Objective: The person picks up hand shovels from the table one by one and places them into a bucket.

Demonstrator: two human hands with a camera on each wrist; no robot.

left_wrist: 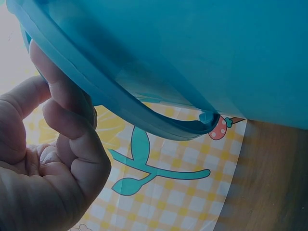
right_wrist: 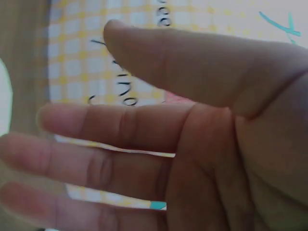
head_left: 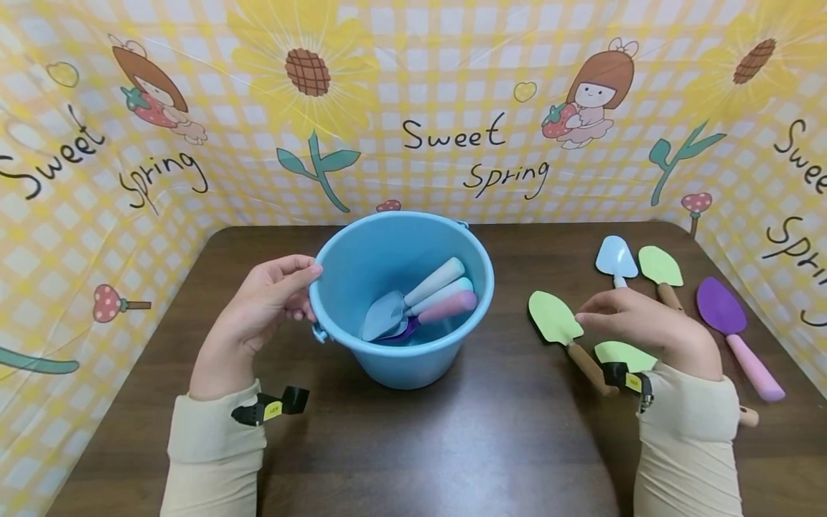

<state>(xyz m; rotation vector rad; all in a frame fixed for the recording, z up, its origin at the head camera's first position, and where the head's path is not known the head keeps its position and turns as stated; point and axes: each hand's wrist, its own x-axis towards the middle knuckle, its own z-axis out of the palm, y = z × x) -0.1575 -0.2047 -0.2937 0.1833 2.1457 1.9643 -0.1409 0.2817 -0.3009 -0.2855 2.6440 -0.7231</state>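
Observation:
A light blue bucket (head_left: 407,366) stands on the table, its mouth tipped toward me in the head view. My left hand (head_left: 265,301) grips its left rim, thumb on top and fingers beneath, as the left wrist view shows too. Inside lie several toy trowels, among them one with a pale blue blade (head_left: 382,317) and one with a pink handle (head_left: 446,307). Over on the right, my right hand (head_left: 652,330) hovers with extended fingers and holds nothing. Its fingertips are beside a green trowel (head_left: 552,316); another green blade (head_left: 620,354) is partly hidden under the wrist.
Behind the right hand lie a light blue trowel (head_left: 616,258) and a green one (head_left: 660,266). Farther right is a purple trowel (head_left: 722,306) with a pink handle. A checked yellow cloth (head_left: 426,86) walls the back and sides of the brown table (head_left: 413,452).

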